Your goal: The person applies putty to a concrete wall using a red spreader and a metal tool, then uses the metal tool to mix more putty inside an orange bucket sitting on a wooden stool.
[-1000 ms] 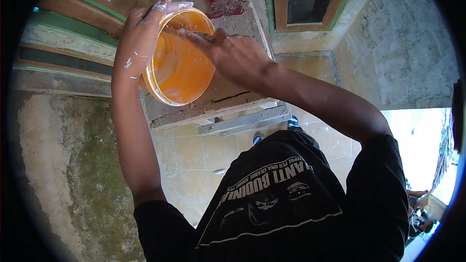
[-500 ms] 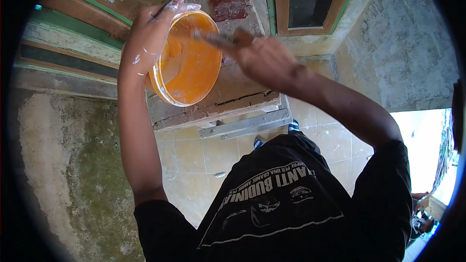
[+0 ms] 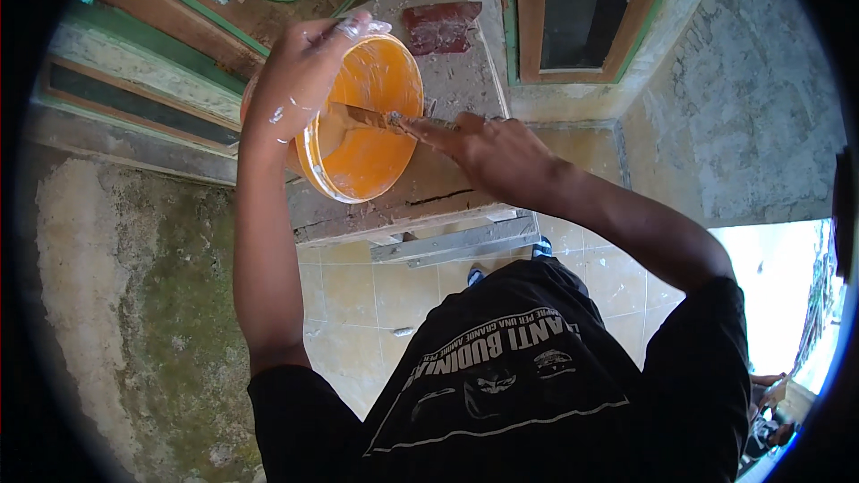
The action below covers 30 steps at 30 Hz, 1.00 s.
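Observation:
A yellow-orange plastic bucket [image 3: 385,161] with white smears inside is tipped with its mouth facing me. At its upper left, my left hand [image 3: 304,76] is closed on the rim, with white splashes on the fingers and wrist. My right hand [image 3: 506,156] is closed round a flat wooden stick [image 3: 369,116], which reaches across the rim into the bucket. The stick's far end lies against the inner left side, beside a pale smeared patch. Part of the bucket's outer left wall is hidden by my left hand and forearm.
Under the bucket is a worn wooden table [image 3: 470,80] bearing a dark red flat piece [image 3: 443,27]. A green-edged window frame [image 3: 528,22] stands beyond it. To the left is a mossy wall [image 3: 179,286]. Another person [image 3: 768,425] shows at the lower right.
My right hand has moved slightly down and right; the stick, blurred before, now shows clearly inside the bucket. The bucket and my left hand sit a little further right and lower in view.

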Available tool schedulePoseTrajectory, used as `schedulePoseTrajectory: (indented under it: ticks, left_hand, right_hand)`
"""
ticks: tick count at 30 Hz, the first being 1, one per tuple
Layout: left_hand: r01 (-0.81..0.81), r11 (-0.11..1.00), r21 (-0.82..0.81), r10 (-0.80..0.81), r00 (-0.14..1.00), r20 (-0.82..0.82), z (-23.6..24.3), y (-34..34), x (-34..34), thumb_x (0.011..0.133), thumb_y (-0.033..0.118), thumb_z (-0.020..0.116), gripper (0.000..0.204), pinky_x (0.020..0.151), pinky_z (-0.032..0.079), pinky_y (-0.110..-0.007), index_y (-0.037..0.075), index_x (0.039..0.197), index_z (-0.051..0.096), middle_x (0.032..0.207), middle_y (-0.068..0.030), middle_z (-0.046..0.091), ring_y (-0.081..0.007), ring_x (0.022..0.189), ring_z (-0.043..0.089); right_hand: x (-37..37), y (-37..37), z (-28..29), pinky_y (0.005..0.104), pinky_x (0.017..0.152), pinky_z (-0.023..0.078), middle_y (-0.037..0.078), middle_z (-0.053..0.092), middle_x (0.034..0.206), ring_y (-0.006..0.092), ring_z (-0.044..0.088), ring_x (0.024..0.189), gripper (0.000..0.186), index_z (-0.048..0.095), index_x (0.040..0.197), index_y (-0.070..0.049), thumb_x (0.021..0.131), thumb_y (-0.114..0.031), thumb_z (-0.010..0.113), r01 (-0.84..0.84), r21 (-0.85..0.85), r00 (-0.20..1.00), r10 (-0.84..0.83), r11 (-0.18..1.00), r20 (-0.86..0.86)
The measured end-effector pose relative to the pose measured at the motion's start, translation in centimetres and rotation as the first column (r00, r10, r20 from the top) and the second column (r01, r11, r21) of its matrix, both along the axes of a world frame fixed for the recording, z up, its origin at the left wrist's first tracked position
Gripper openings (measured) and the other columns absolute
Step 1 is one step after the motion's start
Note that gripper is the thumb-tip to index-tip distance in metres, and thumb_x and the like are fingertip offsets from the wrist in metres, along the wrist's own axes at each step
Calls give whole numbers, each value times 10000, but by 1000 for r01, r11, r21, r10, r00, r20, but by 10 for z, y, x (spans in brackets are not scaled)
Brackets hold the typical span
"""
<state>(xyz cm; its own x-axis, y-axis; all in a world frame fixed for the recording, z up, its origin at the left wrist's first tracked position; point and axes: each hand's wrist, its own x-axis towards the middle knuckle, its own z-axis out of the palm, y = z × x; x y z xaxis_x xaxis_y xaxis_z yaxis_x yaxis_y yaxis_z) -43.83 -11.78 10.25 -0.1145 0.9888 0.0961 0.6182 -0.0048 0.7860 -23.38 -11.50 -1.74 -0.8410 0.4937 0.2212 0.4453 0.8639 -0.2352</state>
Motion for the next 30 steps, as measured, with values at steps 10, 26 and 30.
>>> schedulePoseTrajectory:
  ticks: [10, 26, 30]
  left_hand:
    - [235, 972, 3, -234, 966, -113, 2, -2, 0, 842, 173, 649, 283, 851, 446, -264, 6, 1070, 662, 1016, -85, 671, -128, 918, 598]
    - [-241, 750, 616, 272, 961, 45, -14, -82, -23, 885, 6, 553, 220, 838, 482, -281, -82, 1072, 629, 1016, -136, 666, -154, 931, 612]
    - [-420, 518, 745, 388, 892, 233, -33, -101, -9, 895, 5, 538, 226, 861, 485, -307, -99, 1080, 614, 1042, -160, 655, -185, 953, 615]
  right_hand:
    - [0, 3, 11, 372, 497, 552, 206, 601, 946, 257, 650, 638, 724, 194, 1478, -174, 847, 7, 500, -56, 7, 992, 57, 998, -114]
    - [-3, -18, 78, 334, 476, 507, 98, 613, 766, 222, 622, 545, 408, 557, 1250, -183, 844, -191, 600, 135, 100, 956, -103, 986, -273]
    - [-7, -12, 80, 307, 441, 491, 48, 570, 706, 188, 598, 504, 385, 586, 1208, -181, 829, -229, 631, 107, 285, 950, -13, 952, -313]
